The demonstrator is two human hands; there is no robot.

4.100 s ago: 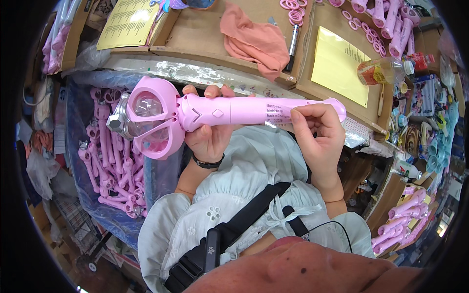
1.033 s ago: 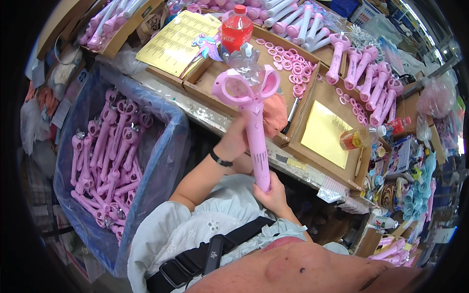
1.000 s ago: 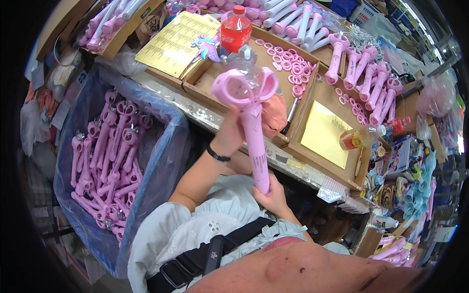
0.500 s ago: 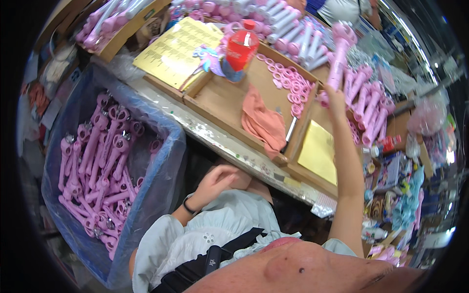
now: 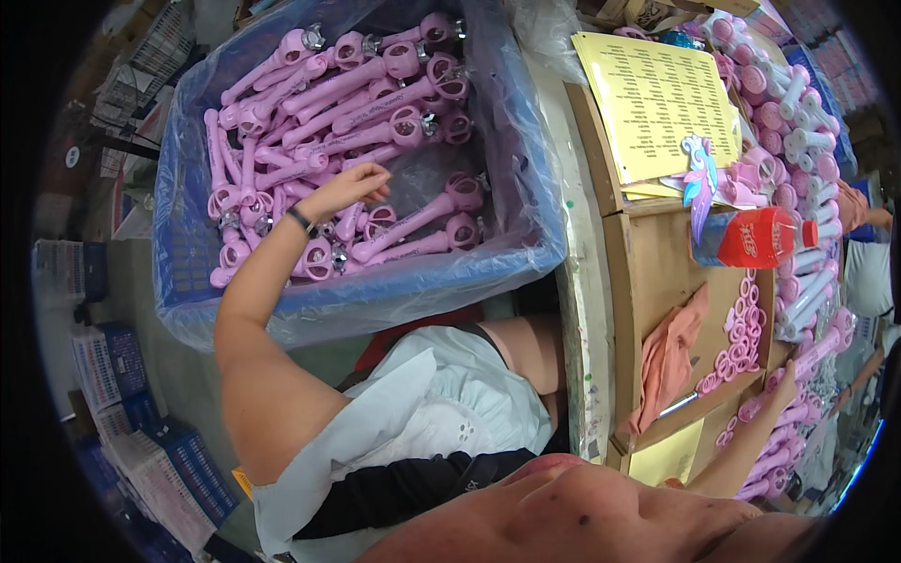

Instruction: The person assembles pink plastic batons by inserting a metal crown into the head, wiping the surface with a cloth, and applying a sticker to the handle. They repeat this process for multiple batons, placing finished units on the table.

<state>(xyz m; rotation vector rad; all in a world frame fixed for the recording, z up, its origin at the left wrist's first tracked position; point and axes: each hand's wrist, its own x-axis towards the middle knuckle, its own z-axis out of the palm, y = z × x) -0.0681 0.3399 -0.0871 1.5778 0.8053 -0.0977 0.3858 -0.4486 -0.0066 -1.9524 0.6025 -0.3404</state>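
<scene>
My left hand (image 5: 349, 193) hangs over a blue crate (image 5: 361, 302) lined with clear plastic, its fingers loosely bent and nothing visible in them. Below it lie many pink toy wands (image 5: 413, 227), with round openwork heads and silvery gem-like tips. At the far right, partly cut by the view's curve, my right hand (image 5: 781, 383) grips a pink wand (image 5: 822, 347) by its lower end. Beside that hand lies a heap of similar pink wands (image 5: 779, 458).
On the bench to the right are yellow printed sheets (image 5: 648, 108), a red-labelled bottle (image 5: 751, 237), a mermaid-tail-shaped piece (image 5: 700, 183), an orange cloth (image 5: 670, 357), a pen (image 5: 678, 404) and pink rings (image 5: 744, 328). Stacked baskets (image 5: 155, 469) stand lower left.
The view has turned left toward the crate. My left hand has moved from my lap out over the wands in it. My right hand still holds its wand.
</scene>
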